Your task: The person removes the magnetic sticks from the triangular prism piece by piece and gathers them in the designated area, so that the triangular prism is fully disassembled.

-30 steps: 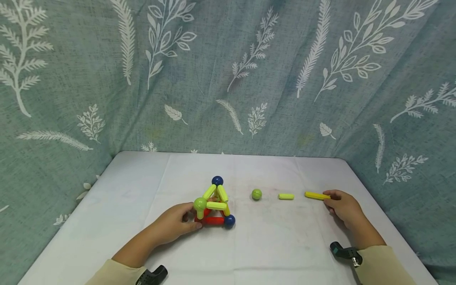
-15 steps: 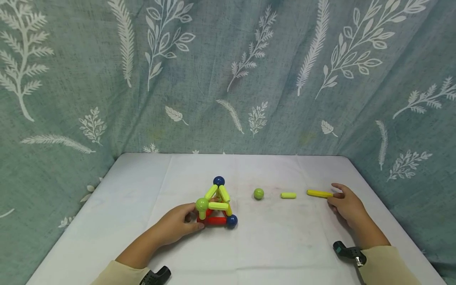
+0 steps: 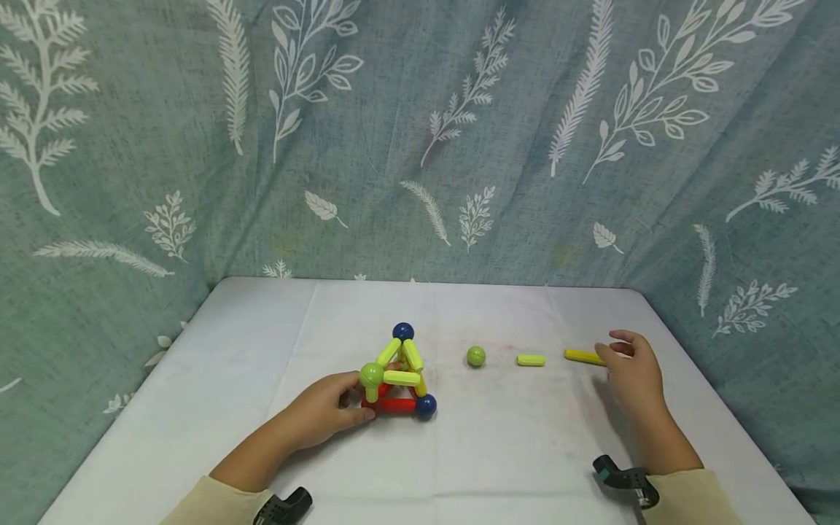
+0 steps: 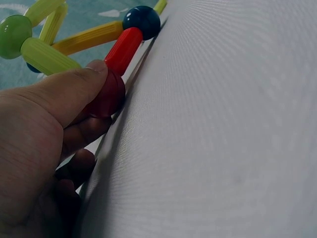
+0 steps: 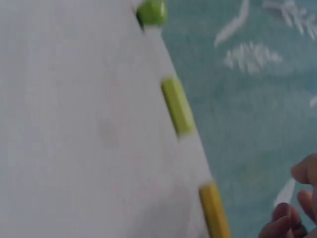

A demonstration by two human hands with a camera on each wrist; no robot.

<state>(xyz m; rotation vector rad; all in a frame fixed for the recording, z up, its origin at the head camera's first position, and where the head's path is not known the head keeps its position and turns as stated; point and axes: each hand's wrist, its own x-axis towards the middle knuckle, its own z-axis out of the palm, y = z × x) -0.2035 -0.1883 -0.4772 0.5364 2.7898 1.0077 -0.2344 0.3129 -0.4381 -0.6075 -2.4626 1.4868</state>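
My left hand (image 3: 320, 414) pinches a red ball (image 4: 111, 96) at the near left corner of a magnetic stick-and-ball structure (image 3: 400, 378). Red rods lie along its base, with yellow and light green rods above. Blue balls sit at its top and right corner, and a green ball (image 3: 371, 375) at its left. Over the right part of the table hovers my right hand (image 3: 634, 375), loosely bent and holding nothing. Beneath its fingers lies a yellow rod (image 3: 580, 356), partly covered in the head view; the right wrist view shows the hand apart from this yellow rod (image 5: 215, 210).
Between the structure and the yellow rod, a loose green ball (image 3: 475, 356) and a short light green rod (image 3: 531, 360) lie in a row on the white table (image 3: 499, 452). A leaf-patterned curtain (image 3: 367, 182) stands behind and at the sides.
My right hand has let go of the yellow rod and lifted slightly, moving a little leftward over it. The left hand keeps its hold on the structure.
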